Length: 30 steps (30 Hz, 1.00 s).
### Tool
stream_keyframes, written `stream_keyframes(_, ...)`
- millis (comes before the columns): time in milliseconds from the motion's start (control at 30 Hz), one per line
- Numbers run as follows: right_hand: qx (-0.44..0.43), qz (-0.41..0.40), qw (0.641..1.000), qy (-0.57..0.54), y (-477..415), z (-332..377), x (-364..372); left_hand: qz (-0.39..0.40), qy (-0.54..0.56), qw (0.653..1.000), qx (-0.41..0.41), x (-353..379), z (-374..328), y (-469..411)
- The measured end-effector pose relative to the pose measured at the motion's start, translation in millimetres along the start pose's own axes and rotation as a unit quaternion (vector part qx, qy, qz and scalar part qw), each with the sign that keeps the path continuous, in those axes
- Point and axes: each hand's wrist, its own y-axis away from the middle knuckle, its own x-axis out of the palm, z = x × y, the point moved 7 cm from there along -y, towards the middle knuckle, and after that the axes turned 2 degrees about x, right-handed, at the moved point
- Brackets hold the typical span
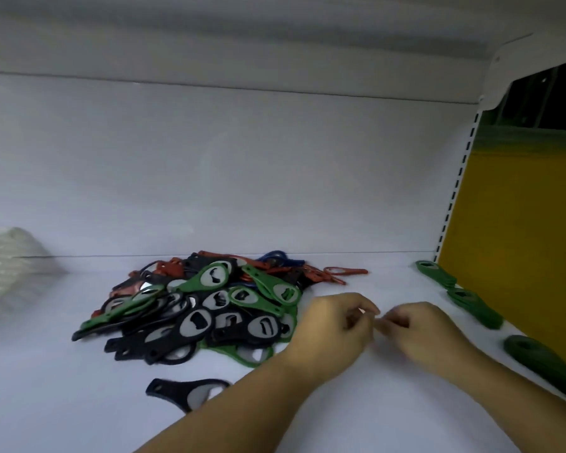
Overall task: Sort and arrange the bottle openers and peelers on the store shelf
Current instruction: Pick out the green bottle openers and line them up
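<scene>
White store shelf [79,403], two hands meeting beside a heap of bottle openers [209,305].

The left hand [334,325] and right hand [428,331] are both curled, with their fingertips brought together. Blur hides whether anything small is pinched between them, so I cannot tell. The heap lies mid-shelf, just left of the left hand. It is made of flat plastic handles, green and black, with pale oval metal insets. Thin red pieces [340,273] at its back are too tangled to name. A lone black opener [183,392] in front is partly hidden by the left forearm. Green openers [471,305] line the right edge beside a yellow panel [520,223], the nearest one cut off. A blurred, pale woven object [10,266] sits far left.
</scene>
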Motion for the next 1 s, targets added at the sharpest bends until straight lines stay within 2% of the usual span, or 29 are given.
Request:
stream_keyframes(67, 0.006, 0.02, 0.998, -0.052, -24, 31, 30, -0.107, -0.02, 0.994, 0.025, -36, -1, -4)
stream_keyframes(167, 0.02, 0.022, 0.997, -0.073, -55, 69, 60, -0.239, -0.001, 0.971, -0.021, -97, 15, -5)
stream_keyframes(267, 0.007, -0.001, 1.0, 0.0, -69, 87, 77, -0.335, 0.014, 0.939, -0.082, -144, 39, 1)
stream_keyframes(367, 0.008, 0.008, 0.999, -0.035, -79, 83, 78, -0.385, 0.1, 0.909, -0.122, -161, 54, 3)
stream_keyframes(467, 0.004, 0.054, 0.995, -0.084, -88, 75, 78, -0.384, 0.13, 0.904, -0.136, -159, 56, 0)
stream_keyframes(667, -0.005, 0.06, 0.993, -0.105, -96, 67, 78, -0.347, 0.106, 0.919, -0.154, -145, 58, -5)
stream_keyframes(800, -0.036, -0.008, 0.981, -0.189, -90, 74, 57, -0.327, 0.079, 0.928, -0.162, -143, 59, -7)
stream_keyframes(867, -0.067, -0.028, 0.967, -0.242, -82, 83, 49, -0.287, 0.021, 0.947, -0.139, -138, 51, -9)
stream_keyframes(933, -0.101, -0.002, 0.954, -0.281, -74, 95, 51, -0.222, -0.073, 0.968, -0.091, -126, 39, -12)
stream_keyframes(1000, -0.125, 0.011, 0.942, -0.312, -67, 103, 51, -0.143, -0.119, 0.98, -0.064, -112, 33, -14)
